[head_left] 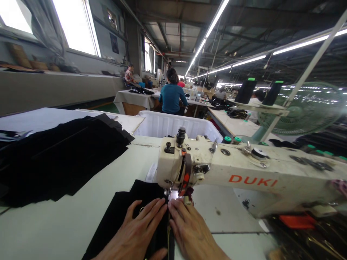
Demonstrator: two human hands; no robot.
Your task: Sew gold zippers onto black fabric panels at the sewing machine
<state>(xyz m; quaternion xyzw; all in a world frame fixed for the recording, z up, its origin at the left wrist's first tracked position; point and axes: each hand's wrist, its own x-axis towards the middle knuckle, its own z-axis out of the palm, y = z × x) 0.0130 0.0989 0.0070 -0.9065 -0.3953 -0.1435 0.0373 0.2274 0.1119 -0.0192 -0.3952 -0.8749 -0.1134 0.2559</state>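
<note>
My left hand lies flat with fingers stretched out on a piece of black fabric on the sewing table. My right hand lies flat beside it, fingers extended, fingertips close to the needle area. Between the two hands runs a narrow strip, perhaps a zipper, under the presser foot of a cream sewing machine marked DUKI. Both hands press the cloth down and hold nothing.
A stack of black fabric pieces lies on the table to the left. A white plastic bin stands behind the machine. A green fan and thread cones are at right. A person in a blue top sits ahead.
</note>
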